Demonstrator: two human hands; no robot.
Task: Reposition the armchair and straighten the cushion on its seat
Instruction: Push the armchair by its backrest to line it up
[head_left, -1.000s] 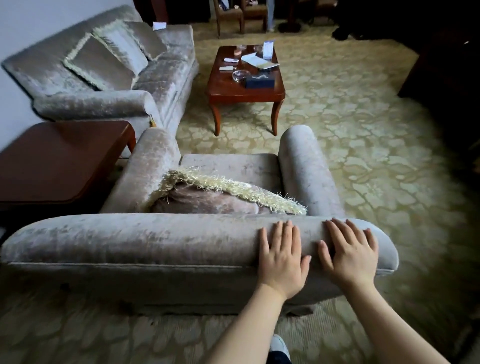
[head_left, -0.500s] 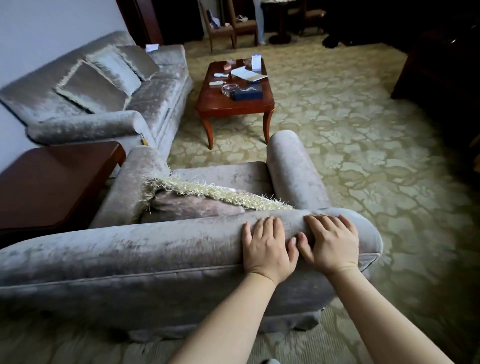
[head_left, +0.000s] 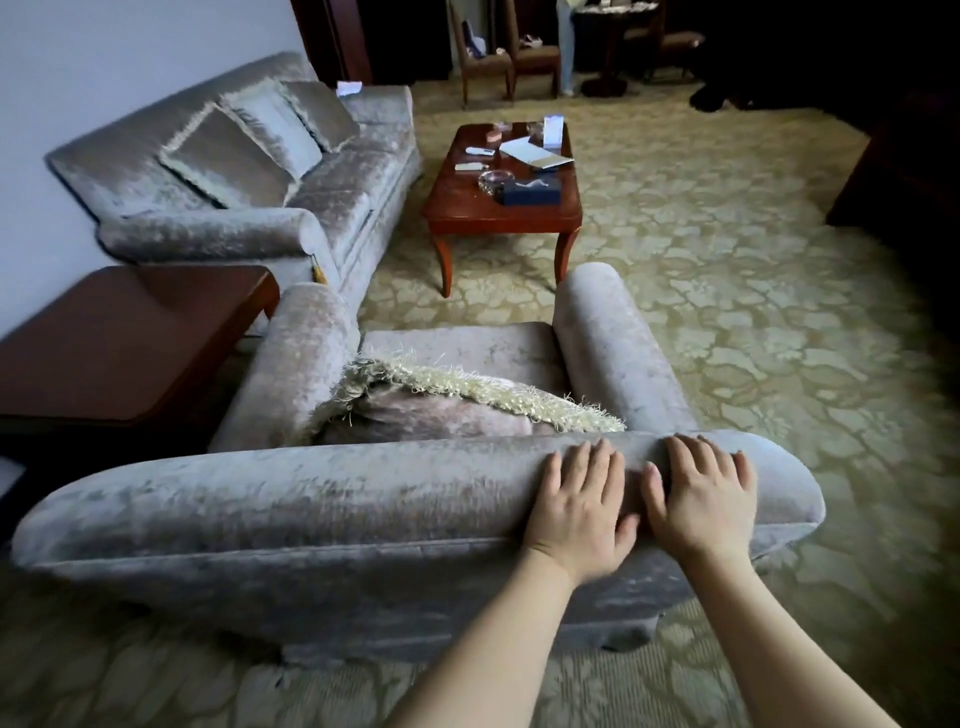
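Patterned beige carpet runs under the grey velvet armchair (head_left: 467, 499), where your left hand (head_left: 579, 506) and right hand (head_left: 701, 501) lie flat and unclenched on the right end of its backrest, gripping nothing. Pushing from that end could swing the chair's left arm into the dark wooden side table (head_left: 130, 332) just beside it. The fringed grey cushion (head_left: 441, 410) lies crooked on the seat, its lower part hidden behind the backrest; the chair's feet are out of view.
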